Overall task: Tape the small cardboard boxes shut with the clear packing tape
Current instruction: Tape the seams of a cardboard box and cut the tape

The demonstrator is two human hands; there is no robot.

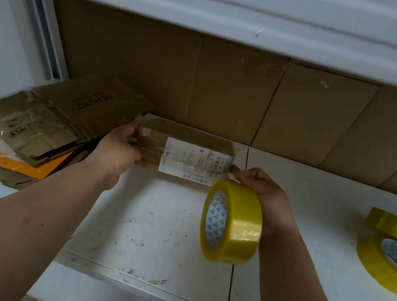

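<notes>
Head view: a strip of tape being run along a small box held off the white table.

The left hand (119, 148) grips the far-left end of the small cardboard box (186, 154), fingers curled round it, while the right hand (264, 191) is closed around the yellowish roll of packing tape (232, 222) just below the box's right end. To do this well, I'd say keep the strip taut and centred on the seam, then press it over the edge beside the right fingers before tearing. The clear film over the white label (195, 161) is hard to trace, and where the strip leaves the roll is hidden behind the right hand. Two spare rolls (392, 245) lie well right of it; flattened cartons (45, 123) sit beyond the left hand.
</notes>
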